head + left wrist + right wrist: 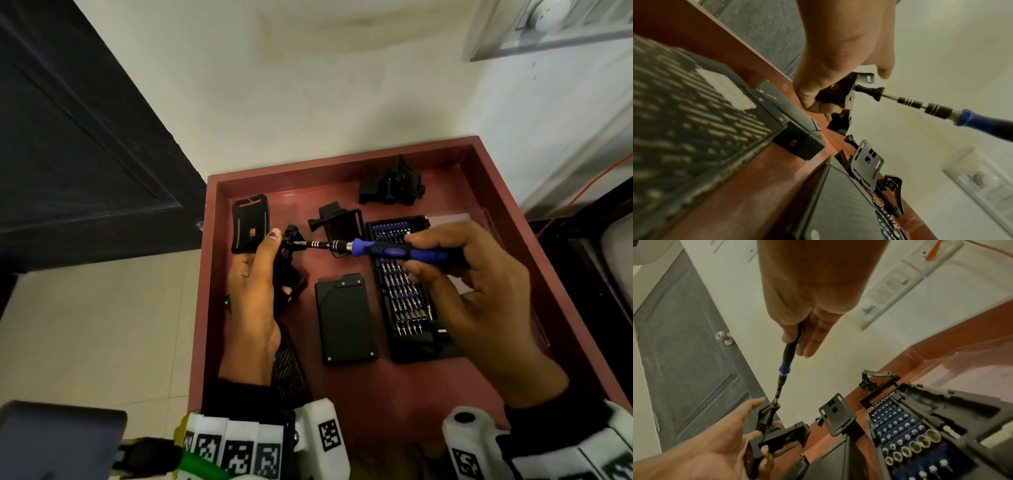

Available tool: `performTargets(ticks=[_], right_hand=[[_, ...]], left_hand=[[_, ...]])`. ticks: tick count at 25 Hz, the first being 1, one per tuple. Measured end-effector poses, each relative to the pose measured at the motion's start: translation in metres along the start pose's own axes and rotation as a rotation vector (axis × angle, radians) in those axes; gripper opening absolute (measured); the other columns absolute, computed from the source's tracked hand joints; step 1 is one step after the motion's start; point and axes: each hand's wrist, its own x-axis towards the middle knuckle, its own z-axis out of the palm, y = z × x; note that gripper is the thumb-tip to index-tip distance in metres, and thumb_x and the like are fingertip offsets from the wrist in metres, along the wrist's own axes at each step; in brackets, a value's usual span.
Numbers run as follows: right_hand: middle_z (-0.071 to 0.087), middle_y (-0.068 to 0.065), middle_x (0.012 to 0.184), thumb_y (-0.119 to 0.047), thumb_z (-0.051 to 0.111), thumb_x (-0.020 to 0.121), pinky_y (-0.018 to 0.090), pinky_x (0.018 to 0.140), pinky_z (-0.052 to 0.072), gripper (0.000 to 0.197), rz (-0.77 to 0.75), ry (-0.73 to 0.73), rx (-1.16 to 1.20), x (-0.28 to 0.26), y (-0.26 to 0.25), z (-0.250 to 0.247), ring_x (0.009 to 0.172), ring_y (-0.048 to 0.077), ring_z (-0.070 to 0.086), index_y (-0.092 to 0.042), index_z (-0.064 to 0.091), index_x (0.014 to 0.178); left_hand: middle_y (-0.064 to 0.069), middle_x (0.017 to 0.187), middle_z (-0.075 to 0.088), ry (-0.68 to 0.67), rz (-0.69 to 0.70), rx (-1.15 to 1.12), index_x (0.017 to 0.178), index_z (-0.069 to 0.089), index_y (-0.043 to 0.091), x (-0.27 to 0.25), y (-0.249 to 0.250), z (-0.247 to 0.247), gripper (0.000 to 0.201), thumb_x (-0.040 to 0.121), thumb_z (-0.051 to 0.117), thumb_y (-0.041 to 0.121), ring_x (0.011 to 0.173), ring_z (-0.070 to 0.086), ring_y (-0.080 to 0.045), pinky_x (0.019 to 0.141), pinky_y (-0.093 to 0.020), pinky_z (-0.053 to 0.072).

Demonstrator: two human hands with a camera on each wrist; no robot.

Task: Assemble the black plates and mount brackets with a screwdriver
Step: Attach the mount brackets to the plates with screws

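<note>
Driving the thumbscrew now. My left hand (pixel 255 291) grips the mount bracket (pixel 846 97) over the left side of the red tray (pixel 342 164), fingers curled round its matte black body. My right hand (pixel 469 291) pinches the screwdriver (pixel 394 250) by its blue rubbery handle, the knurled steel shaft level and the bit seated in the thumbscrew (pixel 871 92). Next, I reckon: steady turns, keeping the bit square so it doesn't slip. A flat slotted black plate (pixel 250 222) lies just behind my thumb; the bit case (pixel 404 291) sits open on the right.

Screwdriver (pixel 970 117) tip at hand-held bracket (pixel 849 91)
</note>
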Motion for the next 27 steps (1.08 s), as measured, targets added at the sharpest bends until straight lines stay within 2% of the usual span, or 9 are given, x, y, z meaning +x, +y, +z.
performTargets(ticks=[3,8,11,13,14,17,21,23,27], right_hand=[[0.063,0.001,0.080,-0.031,0.057,0.087,0.027,0.057,0.052,0.022,0.054,-0.034,-0.045,0.003,0.000,-0.004,0.065,0.014,0.063,-0.012,0.059,0.097],[0.057,-0.006,0.063,-0.059,0.043,0.090,0.028,0.043,0.042,0.033,0.147,-0.043,-0.141,0.007,-0.003,-0.005,0.047,0.014,0.054,-0.028,0.050,0.082],[0.052,-0.012,0.093,-0.031,0.066,0.084,0.023,0.051,0.048,0.035,0.210,-0.158,0.021,0.004,0.003,-0.006,0.065,0.017,0.056,-0.038,0.040,0.105],[0.056,-0.010,0.089,-0.021,0.067,0.084,0.025,0.051,0.047,0.030,0.183,-0.205,-0.040,0.003,0.010,-0.010,0.065,0.015,0.055,-0.034,0.045,0.099],[0.058,-0.006,0.077,-0.030,0.063,0.088,0.025,0.047,0.043,0.014,0.186,-0.234,-0.100,0.004,0.009,-0.012,0.058,0.015,0.053,-0.028,0.050,0.090],[0.054,-0.001,0.053,-0.070,0.033,0.088,0.024,0.042,0.037,0.059,0.191,-0.301,-0.199,0.004,0.008,-0.011,0.047,0.014,0.051,-0.019,0.057,0.070],[0.053,-0.012,0.095,-0.042,0.075,0.073,0.015,0.058,0.048,0.043,0.233,-0.292,0.017,0.005,0.007,-0.006,0.070,0.004,0.056,-0.039,0.044,0.103],[0.054,-0.011,0.083,-0.028,0.075,0.079,0.010,0.058,0.043,0.025,0.165,-0.235,-0.028,0.006,0.009,-0.008,0.067,0.002,0.053,-0.029,0.053,0.091],[0.059,-0.001,0.066,-0.052,0.059,0.080,0.011,0.045,0.037,0.023,0.264,-0.118,0.079,0.005,0.009,-0.008,0.052,0.007,0.050,-0.028,0.058,0.082]], left_hand=[[0.000,0.092,0.067,0.037,-0.083,-0.019,0.107,0.065,0.021,0.002,0.004,0.000,0.052,0.090,0.042,0.064,0.077,0.061,-0.014,0.053,-0.024,0.042],[0.001,0.100,0.067,0.065,-0.080,0.025,0.119,0.062,0.023,-0.001,0.002,0.003,0.038,0.097,0.042,0.048,0.079,0.061,-0.012,0.050,-0.021,0.043],[0.000,0.101,0.066,0.052,-0.090,0.025,0.122,0.061,0.021,-0.002,0.004,0.003,0.041,0.096,0.043,0.048,0.083,0.061,-0.014,0.055,-0.024,0.043],[0.002,0.100,0.066,0.047,-0.072,0.039,0.116,0.062,0.023,-0.002,0.004,0.002,0.036,0.097,0.044,0.047,0.085,0.061,-0.013,0.057,-0.024,0.043],[0.004,0.097,0.066,0.046,-0.059,0.042,0.108,0.063,0.027,-0.002,0.005,0.002,0.029,0.097,0.044,0.045,0.084,0.062,-0.013,0.057,-0.024,0.043],[0.007,0.093,0.065,0.045,-0.031,0.045,0.091,0.060,0.034,-0.003,0.007,0.002,0.017,0.097,0.046,0.042,0.086,0.062,-0.014,0.058,-0.026,0.043],[0.003,0.093,0.065,0.041,-0.047,0.035,0.096,0.061,0.031,-0.001,0.007,-0.002,0.018,0.097,0.047,0.042,0.086,0.061,-0.016,0.056,-0.025,0.042],[0.004,0.088,0.065,0.021,-0.038,0.047,0.092,0.061,0.030,-0.002,0.007,0.000,0.017,0.097,0.047,0.041,0.078,0.061,-0.013,0.056,-0.024,0.042],[0.005,0.079,0.063,-0.009,-0.019,0.075,0.086,0.059,0.029,-0.006,0.006,0.004,0.017,0.097,0.049,0.037,0.066,0.060,-0.010,0.054,-0.024,0.040]])
